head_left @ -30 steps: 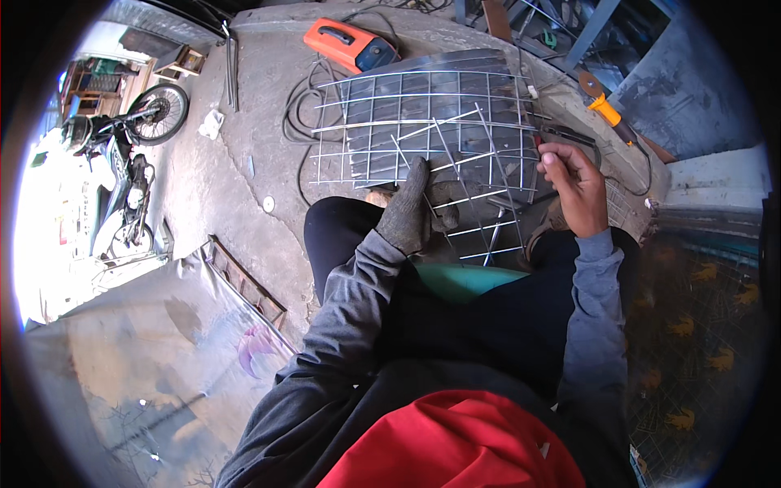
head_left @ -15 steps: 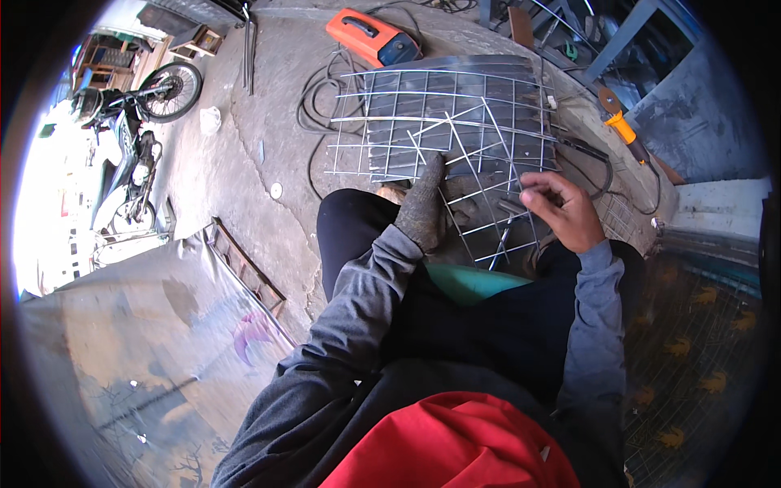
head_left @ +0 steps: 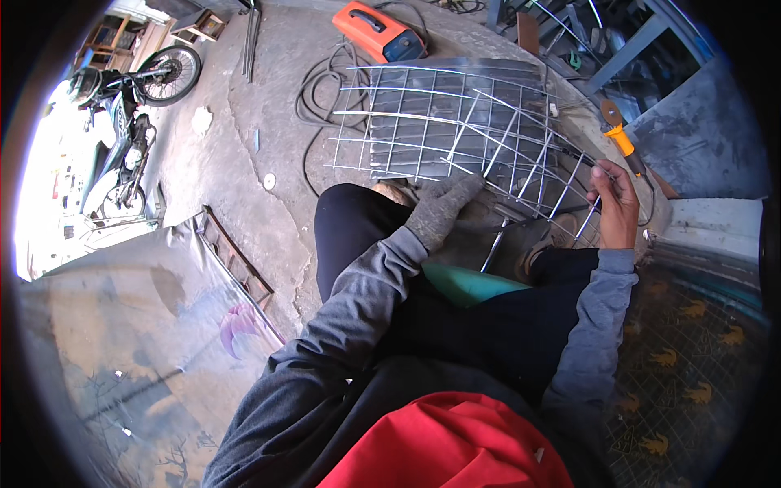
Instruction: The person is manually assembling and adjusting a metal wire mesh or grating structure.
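Observation:
A narrow, ladder-like piece of welded wire mesh (head_left: 529, 154) slants from upper middle to lower right, crossing over a larger wire mesh panel (head_left: 399, 102). My left hand (head_left: 446, 210), in a grey work glove, is closed at the narrow piece's near edge; its fingertips are partly hidden. Bare, my right hand (head_left: 616, 199) pinches the piece's right end between thumb and fingers. Beneath both meshes lies a dark ribbed sheet (head_left: 386, 154). A short bright metal rod (head_left: 491, 250) stands out between my knees, its upper end beside a cable.
An orange welding machine (head_left: 378, 32) with coiled cable (head_left: 307, 102) is at the far side. At right, a yellow angle grinder (head_left: 621, 140) leans by a metal panel (head_left: 691, 134). A motorcycle (head_left: 134, 138) stands at left. A metal frame (head_left: 236, 252) borders the sheet at lower left.
The narrow mesh piece has swung, its near end moving right and outward. My right hand has moved right and now grips its end; my left hand has turned from upright thumb to fingers pointing right.

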`<state>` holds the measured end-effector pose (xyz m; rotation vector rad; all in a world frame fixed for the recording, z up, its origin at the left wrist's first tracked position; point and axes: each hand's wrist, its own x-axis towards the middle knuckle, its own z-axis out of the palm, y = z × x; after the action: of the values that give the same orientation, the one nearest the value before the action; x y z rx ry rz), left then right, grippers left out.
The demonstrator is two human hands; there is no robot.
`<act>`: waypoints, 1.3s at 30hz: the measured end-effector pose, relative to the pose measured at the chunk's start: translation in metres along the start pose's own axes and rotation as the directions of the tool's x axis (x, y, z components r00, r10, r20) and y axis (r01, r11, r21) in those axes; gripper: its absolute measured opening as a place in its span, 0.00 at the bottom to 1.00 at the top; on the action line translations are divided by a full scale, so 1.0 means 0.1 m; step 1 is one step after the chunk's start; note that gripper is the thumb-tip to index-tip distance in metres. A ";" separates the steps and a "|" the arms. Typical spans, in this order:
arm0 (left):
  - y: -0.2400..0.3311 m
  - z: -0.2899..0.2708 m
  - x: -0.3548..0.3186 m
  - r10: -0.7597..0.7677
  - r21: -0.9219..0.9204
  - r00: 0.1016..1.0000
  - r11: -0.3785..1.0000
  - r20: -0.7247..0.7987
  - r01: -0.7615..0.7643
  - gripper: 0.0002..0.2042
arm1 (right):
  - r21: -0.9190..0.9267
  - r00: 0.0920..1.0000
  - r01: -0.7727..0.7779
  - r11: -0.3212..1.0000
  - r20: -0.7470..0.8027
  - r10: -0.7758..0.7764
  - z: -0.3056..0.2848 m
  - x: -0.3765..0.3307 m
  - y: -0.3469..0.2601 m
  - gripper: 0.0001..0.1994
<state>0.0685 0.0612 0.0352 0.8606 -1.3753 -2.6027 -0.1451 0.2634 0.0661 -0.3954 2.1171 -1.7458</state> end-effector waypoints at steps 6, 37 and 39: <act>-0.17 -0.09 0.15 -0.025 0.546 1.000 0.837 0.016 0.012 0.21 | -0.092 0.995 -0.022 0.996 -0.097 0.013 -0.34 0.29 -0.25 0.13; 0.34 -0.26 0.07 0.360 -0.331 0.832 0.793 -0.422 -0.511 0.30 | 0.139 0.912 0.032 0.990 -0.410 0.028 -0.88 0.65 0.31 0.14; 0.45 -0.32 -0.02 0.373 -0.263 0.819 0.818 -0.436 -0.513 0.31 | 0.113 0.931 -0.049 0.992 -0.355 0.086 -0.84 0.64 0.29 0.14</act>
<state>0.0784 0.0109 0.0575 0.7858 -0.8193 -2.0921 -0.2392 0.3144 0.0453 0.0324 2.2345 -1.9991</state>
